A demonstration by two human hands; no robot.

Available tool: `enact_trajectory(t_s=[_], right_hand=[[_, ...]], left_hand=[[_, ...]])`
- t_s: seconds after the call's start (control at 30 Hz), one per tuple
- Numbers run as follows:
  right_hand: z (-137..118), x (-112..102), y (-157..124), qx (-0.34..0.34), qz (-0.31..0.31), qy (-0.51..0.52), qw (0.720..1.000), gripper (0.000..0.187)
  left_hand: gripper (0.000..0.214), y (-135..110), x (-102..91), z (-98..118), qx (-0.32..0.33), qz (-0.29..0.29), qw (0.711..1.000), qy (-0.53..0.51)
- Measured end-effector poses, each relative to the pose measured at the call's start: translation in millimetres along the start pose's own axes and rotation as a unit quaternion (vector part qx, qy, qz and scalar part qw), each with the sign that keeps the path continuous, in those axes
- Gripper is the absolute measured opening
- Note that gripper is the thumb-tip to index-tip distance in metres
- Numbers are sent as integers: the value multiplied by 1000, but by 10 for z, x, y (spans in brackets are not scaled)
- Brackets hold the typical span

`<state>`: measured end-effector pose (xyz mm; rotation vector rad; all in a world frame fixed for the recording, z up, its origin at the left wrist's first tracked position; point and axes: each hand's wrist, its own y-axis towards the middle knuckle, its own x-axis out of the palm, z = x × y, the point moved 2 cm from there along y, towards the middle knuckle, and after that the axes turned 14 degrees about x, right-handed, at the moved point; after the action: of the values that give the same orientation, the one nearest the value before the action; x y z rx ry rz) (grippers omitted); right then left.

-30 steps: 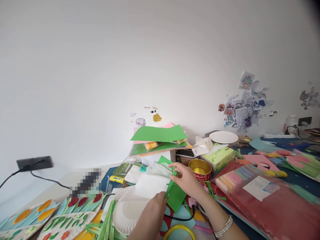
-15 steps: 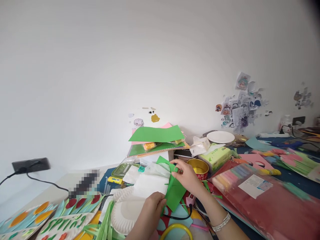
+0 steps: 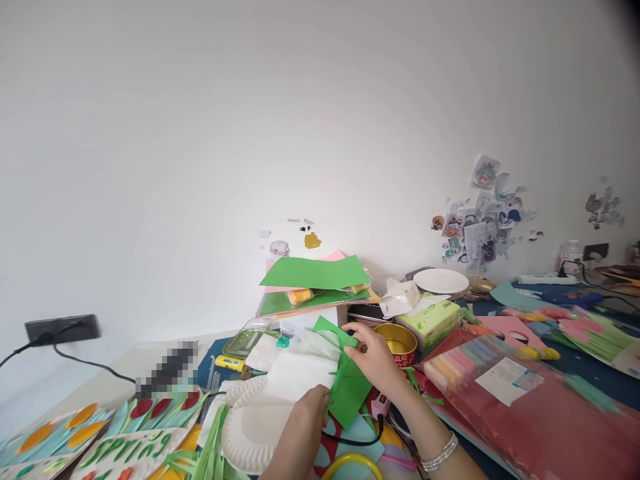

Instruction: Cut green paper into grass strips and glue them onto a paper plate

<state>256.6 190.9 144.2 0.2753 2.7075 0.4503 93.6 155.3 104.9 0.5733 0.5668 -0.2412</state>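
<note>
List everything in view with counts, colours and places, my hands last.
Green paper: pieces unclear, green, lower centre
Top sheet: one, green, on back stack
Ridged plates: at least two, white, centre-left
Flat plate: one, white, back right
Tin: one, gold and red, right of centre
Tissue pack: one, light green, beyond tin
Bagged packet: one, red, right
"Spring" craft: one, white and green, lower left
Loop: one, yellow, bottom centre
Sockets: two, black, wall
Stickers: many, mixed, wall
Small clutter: uncounted, mixed, tabletop
Left hand: one, bare, at green paper's edge
Right hand: one, bare, pinching green paper
</note>
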Motion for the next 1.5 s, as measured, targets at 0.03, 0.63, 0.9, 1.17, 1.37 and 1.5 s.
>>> enact_trajectory(t_s=[0.03,0.63,0.9,1.17,1.37,1.5], right_hand=[[-1,-12,3,1,-1,9,1000,33],[-195,244,-190,-8,-93,45,995,34],[-189,163,-168,-7,-118,70,991,36],[-166,175,-159,5,-123,68,990,38],[-169,172,-151,1,-122,75,990,39],[-125,194,-138,19,-116,75,990,37]], left_hand=[[20,0,-3,4,-5,5,1000,-17],[40,85,-131,-133,-47,-24,986,-159],[26,58,-202,-104,26,1,1000,-5],[20,15,-187,-93,63,-42,993,86],[29,18,-146,-81,48,-28,997,62],[39,35,-97,-164,23,-12,999,25]])
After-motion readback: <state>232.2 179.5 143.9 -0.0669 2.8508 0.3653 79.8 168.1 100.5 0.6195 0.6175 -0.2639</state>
